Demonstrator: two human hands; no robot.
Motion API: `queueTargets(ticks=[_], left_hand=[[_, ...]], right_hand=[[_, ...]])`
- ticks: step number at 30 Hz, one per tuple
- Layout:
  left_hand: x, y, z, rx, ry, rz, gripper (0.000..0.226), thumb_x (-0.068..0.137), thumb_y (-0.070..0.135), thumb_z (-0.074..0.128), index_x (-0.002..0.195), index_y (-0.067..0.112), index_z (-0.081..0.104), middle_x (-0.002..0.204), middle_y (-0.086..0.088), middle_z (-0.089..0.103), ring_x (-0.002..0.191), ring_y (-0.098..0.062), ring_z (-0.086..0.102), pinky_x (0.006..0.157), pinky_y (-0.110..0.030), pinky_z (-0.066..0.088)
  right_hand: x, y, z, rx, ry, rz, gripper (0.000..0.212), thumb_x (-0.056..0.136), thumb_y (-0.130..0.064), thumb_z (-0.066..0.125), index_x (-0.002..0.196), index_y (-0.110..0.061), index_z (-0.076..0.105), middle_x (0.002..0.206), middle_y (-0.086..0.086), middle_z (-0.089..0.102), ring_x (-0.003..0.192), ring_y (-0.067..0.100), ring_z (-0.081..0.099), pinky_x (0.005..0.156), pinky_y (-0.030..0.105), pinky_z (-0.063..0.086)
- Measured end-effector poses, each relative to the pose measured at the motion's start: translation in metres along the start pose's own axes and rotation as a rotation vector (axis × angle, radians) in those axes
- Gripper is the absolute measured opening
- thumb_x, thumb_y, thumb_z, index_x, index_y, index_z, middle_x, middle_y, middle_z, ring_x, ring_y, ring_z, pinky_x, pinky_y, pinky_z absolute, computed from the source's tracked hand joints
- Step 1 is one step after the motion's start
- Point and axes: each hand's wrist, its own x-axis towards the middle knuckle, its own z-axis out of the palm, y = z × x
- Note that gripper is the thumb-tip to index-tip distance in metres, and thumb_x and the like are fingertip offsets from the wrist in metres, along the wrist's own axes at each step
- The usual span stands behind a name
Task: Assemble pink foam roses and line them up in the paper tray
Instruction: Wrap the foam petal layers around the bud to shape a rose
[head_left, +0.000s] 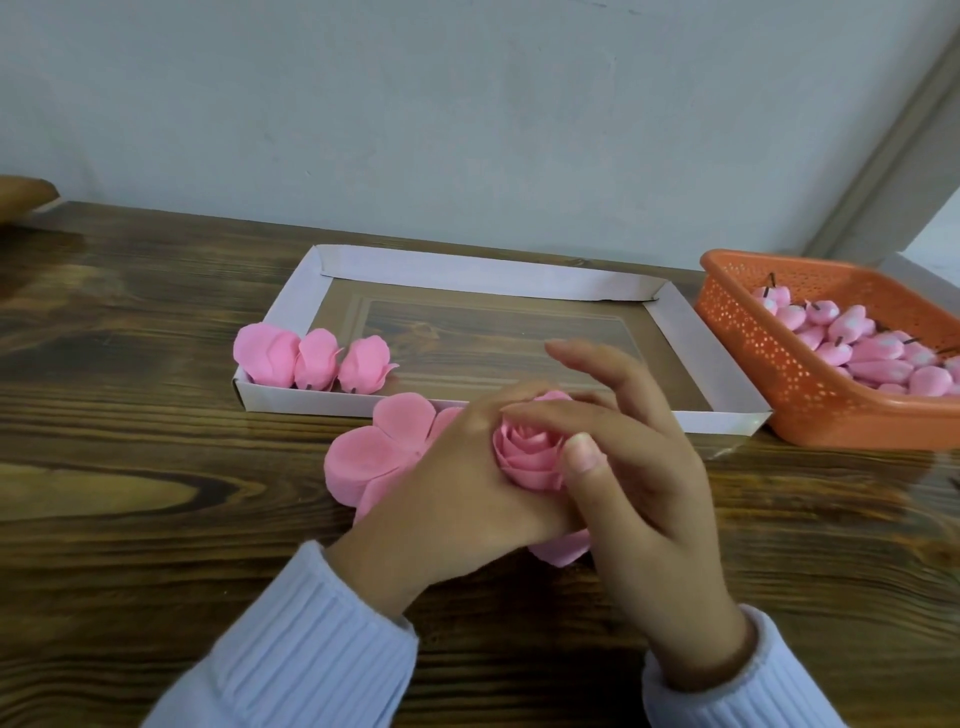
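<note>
Both hands are on the pink foam rose (530, 457), held just above the table (156, 415), right at the near edge of the paper tray (717, 358). The left hand (467, 483) wraps it from the left, curled round the bloom. The right hand (644, 467) pinches from the other side, thumb (584, 452) pressed on the outer petal and index finger laid across the top, while the other fingers (602, 374) fan loosely above. In the tray's near-left corner, three finished roses (316, 361) sit in a row, touching. Flat petal sheets (374, 457) lie stacked on the table, partly under the left hand. At the far right, an orange basket (769, 374) holds a heap of pink buds (872, 348).
</note>
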Motion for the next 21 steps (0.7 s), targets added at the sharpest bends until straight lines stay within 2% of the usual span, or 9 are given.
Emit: queueTargets(ticks=[2,4,7,10,13,15,17,19,21], left_hand=[[-0.001,0.003,0.001,-0.062,-0.012,0.062,0.032,0.07,0.004,0.08,0.082,0.03,0.066,0.08,0.016,0.071,0.079,0.002,0.067,0.07,-0.013,0.05],[-0.002,0.004,0.003,-0.132,0.054,0.06,0.021,0.072,0.013,0.08,0.081,0.029,0.071,0.078,0.012,0.072,0.074,0.001,0.068,0.065,-0.012,0.051],[0.0,0.002,0.004,-0.232,0.22,0.089,0.009,0.071,0.023,0.076,0.077,0.028,0.072,0.075,0.008,0.071,0.072,-0.007,0.067,0.064,-0.022,0.055],[0.001,0.002,0.004,-0.357,0.305,0.05,0.01,0.066,0.03,0.074,0.075,0.028,0.071,0.086,0.002,0.072,0.082,-0.024,0.07,0.066,-0.04,0.059],[-0.001,0.003,0.005,-0.415,0.297,0.018,0.01,0.067,0.03,0.074,0.076,0.032,0.07,0.093,0.006,0.074,0.082,-0.02,0.073,0.058,-0.026,0.056],[-0.002,0.005,0.007,-0.392,0.281,0.014,0.01,0.069,0.031,0.073,0.078,0.035,0.07,0.093,0.008,0.074,0.081,-0.018,0.074,0.056,-0.02,0.053],[-0.002,0.006,0.007,-0.374,0.257,0.015,0.012,0.069,0.031,0.073,0.081,0.033,0.071,0.083,0.008,0.073,0.064,-0.008,0.07,0.049,-0.015,0.049],[-0.003,0.006,0.006,-0.329,0.21,-0.002,0.017,0.07,0.034,0.073,0.087,0.03,0.07,0.065,0.006,0.067,0.041,-0.002,0.053,0.04,-0.014,0.04],[-0.003,0.004,0.006,-0.281,0.201,-0.055,0.023,0.068,0.042,0.073,0.088,0.03,0.071,0.053,0.003,0.062,0.035,-0.003,0.044,0.04,-0.016,0.039]], right_hand=[[0.0,-0.001,0.001,0.126,0.008,0.045,0.033,0.096,-0.042,0.047,0.111,-0.022,0.068,0.129,-0.001,0.058,0.125,0.021,0.052,0.099,0.042,0.046],[0.0,0.002,0.001,0.399,0.08,0.239,0.035,0.096,-0.048,0.045,0.118,-0.028,0.064,0.127,0.005,0.06,0.125,0.028,0.052,0.101,0.047,0.043],[0.004,0.007,0.001,0.662,0.145,0.454,0.031,0.093,-0.028,0.043,0.114,-0.017,0.061,0.118,0.014,0.065,0.115,0.029,0.06,0.094,0.04,0.047],[0.005,0.008,0.007,0.727,-0.008,0.572,0.032,0.091,-0.016,0.044,0.116,-0.004,0.058,0.115,0.017,0.068,0.105,0.03,0.065,0.085,0.035,0.054],[0.003,0.004,0.012,0.886,-0.187,0.7,0.041,0.087,-0.02,0.053,0.12,0.004,0.056,0.109,0.025,0.064,0.096,0.035,0.061,0.08,0.041,0.053],[0.004,0.002,0.014,0.966,-0.223,0.756,0.049,0.082,-0.027,0.06,0.119,0.005,0.057,0.106,0.024,0.062,0.094,0.031,0.059,0.08,0.038,0.053],[0.005,0.002,0.015,1.023,-0.229,0.799,0.052,0.084,-0.027,0.059,0.117,0.013,0.052,0.098,0.027,0.053,0.086,0.03,0.054,0.078,0.037,0.047],[0.005,0.003,0.016,1.069,-0.216,0.823,0.037,0.09,-0.024,0.053,0.108,0.009,0.053,0.08,0.019,0.047,0.068,0.02,0.05,0.068,0.03,0.047],[0.005,0.004,0.017,1.085,-0.2,0.839,0.024,0.091,-0.023,0.051,0.097,0.0,0.055,0.066,0.011,0.043,0.057,0.013,0.043,0.058,0.025,0.044]])
